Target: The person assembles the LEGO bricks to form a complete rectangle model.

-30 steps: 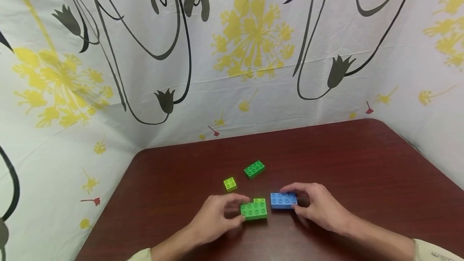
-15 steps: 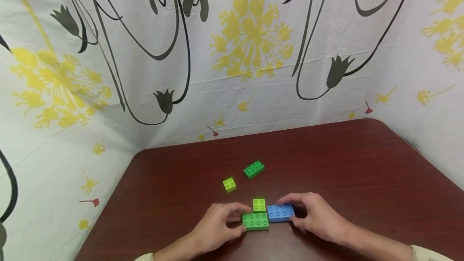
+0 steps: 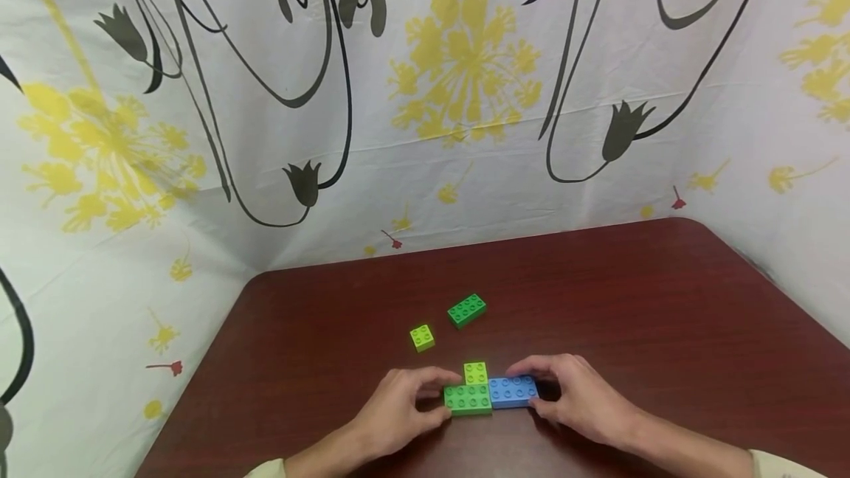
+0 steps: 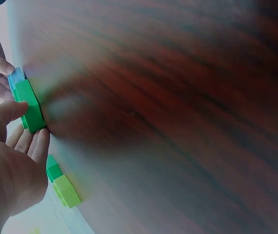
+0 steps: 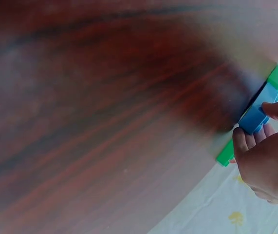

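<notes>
My left hand (image 3: 398,413) pinches the left end of a green eight-stud toy building brick (image 3: 468,401) between thumb and fingers. My right hand (image 3: 584,398) grips a blue building brick (image 3: 513,392) of similar size by its right end. The two bricks stand end to end, the blue one right against the green one's right side. A small lime four-stud brick (image 3: 475,372) sits directly behind the green brick's right half. In the left wrist view the thumb lies on the near side of the green brick (image 4: 30,108); the right wrist view shows the blue brick (image 5: 259,108) held likewise.
Farther back on the dark red-brown table (image 3: 598,279) lie a second lime brick (image 3: 422,338) and a darker green brick (image 3: 467,310), set at an angle. A patterned white cloth (image 3: 412,190) hangs behind the table and along its sides.
The green and blue bricks have come closer to me and their gap has closed. More of the lime brick behind the green one shows now. Both hands kept their hold.
</notes>
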Available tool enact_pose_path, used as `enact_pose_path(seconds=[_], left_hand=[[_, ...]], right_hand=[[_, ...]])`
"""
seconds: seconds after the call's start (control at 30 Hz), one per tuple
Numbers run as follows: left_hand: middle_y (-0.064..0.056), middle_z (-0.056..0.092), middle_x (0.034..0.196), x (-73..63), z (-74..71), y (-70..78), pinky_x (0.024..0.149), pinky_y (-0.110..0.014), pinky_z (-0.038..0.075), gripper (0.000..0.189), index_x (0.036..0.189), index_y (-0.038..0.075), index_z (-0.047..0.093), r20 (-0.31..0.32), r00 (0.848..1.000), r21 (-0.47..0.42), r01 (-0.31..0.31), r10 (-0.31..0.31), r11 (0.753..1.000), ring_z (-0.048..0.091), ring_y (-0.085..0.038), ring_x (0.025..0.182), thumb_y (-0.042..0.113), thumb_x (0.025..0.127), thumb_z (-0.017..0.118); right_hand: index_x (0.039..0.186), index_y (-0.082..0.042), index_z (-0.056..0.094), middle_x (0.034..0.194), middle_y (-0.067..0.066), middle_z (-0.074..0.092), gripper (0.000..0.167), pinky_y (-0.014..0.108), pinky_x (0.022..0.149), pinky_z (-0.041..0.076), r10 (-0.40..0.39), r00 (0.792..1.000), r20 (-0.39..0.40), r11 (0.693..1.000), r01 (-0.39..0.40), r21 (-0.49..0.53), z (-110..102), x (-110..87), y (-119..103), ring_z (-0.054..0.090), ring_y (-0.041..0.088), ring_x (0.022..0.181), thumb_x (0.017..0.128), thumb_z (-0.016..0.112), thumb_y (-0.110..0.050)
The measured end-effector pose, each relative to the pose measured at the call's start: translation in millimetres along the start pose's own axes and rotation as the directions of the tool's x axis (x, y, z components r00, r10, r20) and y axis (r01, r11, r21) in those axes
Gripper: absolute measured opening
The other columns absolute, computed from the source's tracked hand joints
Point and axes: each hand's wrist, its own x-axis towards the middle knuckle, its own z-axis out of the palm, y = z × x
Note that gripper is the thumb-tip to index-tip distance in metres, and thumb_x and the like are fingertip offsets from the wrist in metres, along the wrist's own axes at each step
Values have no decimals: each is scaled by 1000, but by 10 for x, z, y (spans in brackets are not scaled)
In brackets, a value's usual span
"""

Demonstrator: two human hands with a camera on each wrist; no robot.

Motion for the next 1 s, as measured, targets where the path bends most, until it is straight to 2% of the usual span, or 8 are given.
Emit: enact_pose_path(seconds=[0.47,1.0], left_hand=[[7,72,130,29,-18,-36,94,-21,55,38,130,16,74,4,1000,13,-2,2,1000,69,-6,113,3,95,79],[7,70,133,60,-35,-63,92,-19,55,39,133,17,73,14,1000,-27,29,-28,999,70,-6,112,4,96,78]], right_hand=[[126,-19,75,127,1,72,41,39,92,60,-17,1000,5,1000,17,-9,4,12,1,70,24,116,90,84,-3],[128,-17,74,127,1,72,42,41,92,60,-23,1000,-3,999,23,-25,-10,44,5,70,26,116,89,84,-2]])
